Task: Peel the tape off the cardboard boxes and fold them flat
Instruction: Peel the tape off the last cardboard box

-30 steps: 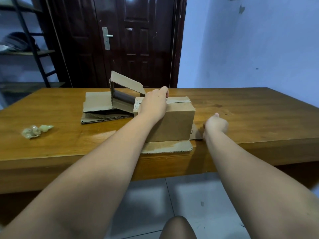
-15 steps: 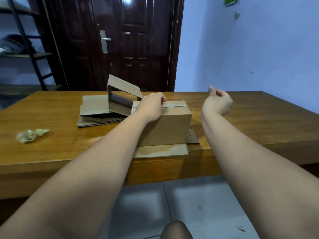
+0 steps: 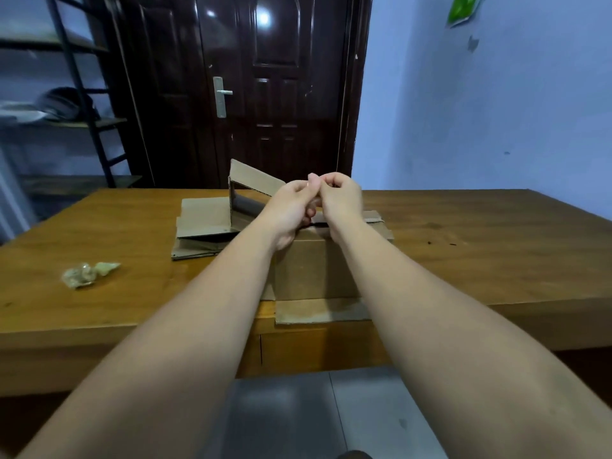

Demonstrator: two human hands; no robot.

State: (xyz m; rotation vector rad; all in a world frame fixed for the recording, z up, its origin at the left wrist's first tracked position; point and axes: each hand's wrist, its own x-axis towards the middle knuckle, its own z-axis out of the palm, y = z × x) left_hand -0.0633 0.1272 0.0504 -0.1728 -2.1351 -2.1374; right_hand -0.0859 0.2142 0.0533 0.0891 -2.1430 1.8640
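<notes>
Both hands have left their earlier places: 0.5 s ago the left hand (image 3: 291, 207) lay on the box top and the right hand (image 3: 342, 195) was raised alone, off to the right. Now the 2 meet in the air.

Grip: fingers of both hands are curled, fingertips (image 3: 313, 182) pressed together at 1 spot. Anything between them is too small to make out. Cannot tell whether a clear strip of tape is pinched there or nothing at all.

Directly under the grip: the cardboard box (image 3: 314, 266) stands upright on the table (image 3: 480, 260), touched by neither hand. A dark slit (image 3: 319, 222) shows along its top seam just below the wrists. Judgement: top tape is off and the flaps are free.

Below the grip, toward the person: 1 bottom flap (image 3: 321, 311) lies splayed over the table edge.

Left of the grip: flattened boxes (image 3: 205, 220), with 1 half-collapsed box (image 3: 251, 183) on them.

Far left, well apart: a wad of used tape (image 3: 87, 274).

Meaning for task: peeling on this box looks finished. Folding it flat is not yet done.
</notes>
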